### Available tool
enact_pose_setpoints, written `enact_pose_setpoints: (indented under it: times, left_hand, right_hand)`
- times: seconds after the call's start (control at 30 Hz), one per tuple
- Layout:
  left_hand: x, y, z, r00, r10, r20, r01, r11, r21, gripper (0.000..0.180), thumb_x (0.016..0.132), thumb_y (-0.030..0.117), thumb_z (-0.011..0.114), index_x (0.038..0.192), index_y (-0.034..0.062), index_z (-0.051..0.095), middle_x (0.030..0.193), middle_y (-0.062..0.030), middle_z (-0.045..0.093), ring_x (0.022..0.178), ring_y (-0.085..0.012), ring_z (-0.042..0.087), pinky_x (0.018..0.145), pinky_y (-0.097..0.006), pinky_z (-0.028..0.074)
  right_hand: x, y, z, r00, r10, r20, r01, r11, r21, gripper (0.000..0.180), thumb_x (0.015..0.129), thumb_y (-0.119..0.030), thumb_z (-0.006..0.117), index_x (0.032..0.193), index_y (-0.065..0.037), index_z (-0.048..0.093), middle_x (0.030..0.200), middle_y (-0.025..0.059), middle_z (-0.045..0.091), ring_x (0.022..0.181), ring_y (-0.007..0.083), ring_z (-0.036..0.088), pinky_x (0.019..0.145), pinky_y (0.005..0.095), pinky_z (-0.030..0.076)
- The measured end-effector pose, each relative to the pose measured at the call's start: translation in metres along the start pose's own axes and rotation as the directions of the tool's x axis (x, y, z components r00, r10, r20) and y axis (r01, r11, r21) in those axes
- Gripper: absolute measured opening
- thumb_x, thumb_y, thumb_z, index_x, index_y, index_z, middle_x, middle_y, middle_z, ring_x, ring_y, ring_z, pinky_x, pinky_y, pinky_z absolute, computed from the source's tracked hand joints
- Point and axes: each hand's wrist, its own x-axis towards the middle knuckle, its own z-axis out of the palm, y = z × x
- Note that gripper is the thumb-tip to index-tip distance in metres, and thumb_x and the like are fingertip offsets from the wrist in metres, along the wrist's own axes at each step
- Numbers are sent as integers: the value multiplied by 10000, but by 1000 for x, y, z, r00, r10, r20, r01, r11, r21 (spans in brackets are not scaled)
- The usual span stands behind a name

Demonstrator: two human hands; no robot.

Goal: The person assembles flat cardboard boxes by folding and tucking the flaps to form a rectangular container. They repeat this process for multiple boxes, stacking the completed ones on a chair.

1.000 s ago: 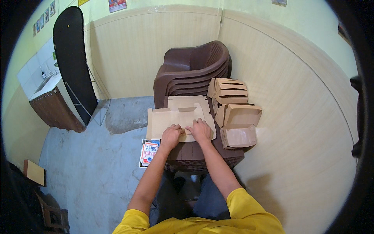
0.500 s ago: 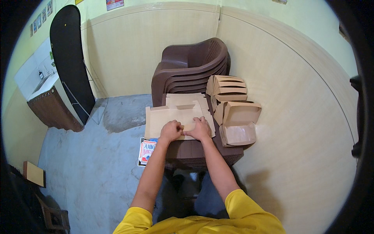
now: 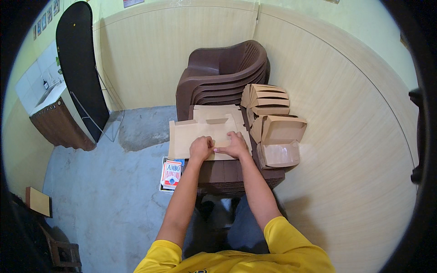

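Note:
A flat, light-brown cardboard box blank (image 3: 182,139) lies across the brown plastic stack in front of me, its flaps partly raised. My left hand (image 3: 201,148) is closed at the blank's near side, its curled fingertips pinching the cardboard. Just to the right, my right hand (image 3: 234,145) grips the same near part, thumb stretched toward the left hand and fingers bent over the board. The two hands nearly touch, and they hide the bit of flap between them.
Stacked brown plastic chairs (image 3: 221,63) stand behind the blank. To the right are an open folded cardboard box (image 3: 280,141) and several nested ones (image 3: 269,98). A playing-card pack (image 3: 171,174) sits at the left. Farther left stand a black board (image 3: 77,68) and a sink counter (image 3: 50,98).
Both hands stay at the blank's near side, with only small finger shifts. The whole view has moved slightly, and more of the playing-card pack shows beside my left arm.

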Motion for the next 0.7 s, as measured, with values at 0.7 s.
enact_pose_setpoints:
  times: [0.7]
  left_hand:
    - [-5,0,0,1000,14,-8,-15,995,-102,291,764,301,934,794,88,739,865,-110,716,845,-289,721,776,-425,568]
  right_hand:
    - [22,44,-3,983,-167,80,156,980,125,752,722,-125,982,1358,-167,582,1246,126,588,1138,278,620,1001,403,548]
